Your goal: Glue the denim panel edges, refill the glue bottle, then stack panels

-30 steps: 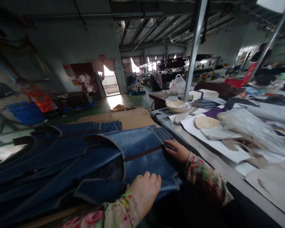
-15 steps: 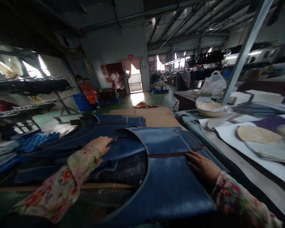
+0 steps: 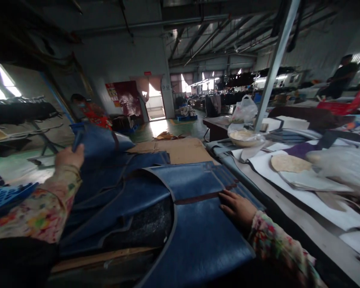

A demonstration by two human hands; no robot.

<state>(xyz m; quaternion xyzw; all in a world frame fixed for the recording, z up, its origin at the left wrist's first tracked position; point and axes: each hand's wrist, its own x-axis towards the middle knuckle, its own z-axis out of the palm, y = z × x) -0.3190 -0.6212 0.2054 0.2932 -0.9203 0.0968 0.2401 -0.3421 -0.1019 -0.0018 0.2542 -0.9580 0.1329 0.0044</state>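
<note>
My left hand (image 3: 69,157) is closed on the edge of a blue leather piece (image 3: 100,140) and holds that end raised at the left, so the piece bends upward. My right hand (image 3: 238,207) lies with fingers stretched out on another blue leather piece (image 3: 201,228), by its dark brown strip (image 3: 198,197). This piece has a curved cut edge on its left side. Further blue pieces (image 3: 138,196) overlap between the hands, with a dark speckled surface showing under them. Both forearms wear flowered sleeves.
Brown cardboard (image 3: 184,150) lies beyond the leather. To the right, a table carries white sheets (image 3: 294,196), a covered bowl (image 3: 244,136) and a plastic bag (image 3: 245,109). A metal post (image 3: 276,64) rises there. A blue crate (image 3: 9,196) stands at left. A person in red (image 3: 93,114) is behind.
My left hand has moved left and lifted the end of a blue leather piece. My right hand stays on its piece. The view has turned somewhat to the right.
</note>
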